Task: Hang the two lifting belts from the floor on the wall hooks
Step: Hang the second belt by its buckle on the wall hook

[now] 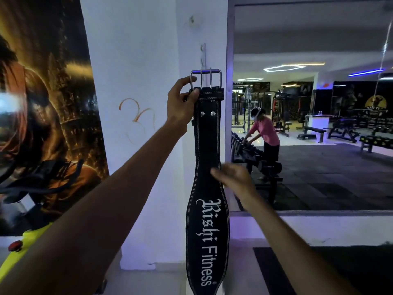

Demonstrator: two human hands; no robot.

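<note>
The left hand (180, 103) is closed on the top of a black lifting belt (207, 188), pinching it just under the shiny metal buckle (205, 78). The belt hangs straight down, long way up and down, in front of the white wall (138, 81). Its wide part with the white words is low, near the floor. The right hand (231, 177) is open with loose fingers, just beside the belt's right edge at the thin middle part; it may be touching, but I cannot tell. It holds nothing. A small rack of wall hooks (203, 55) sits right above the buckle, close to it. So the left hand is the nearer one, and I think the buckle must go up a little to catch a hook. I see only this one belt.
</note>
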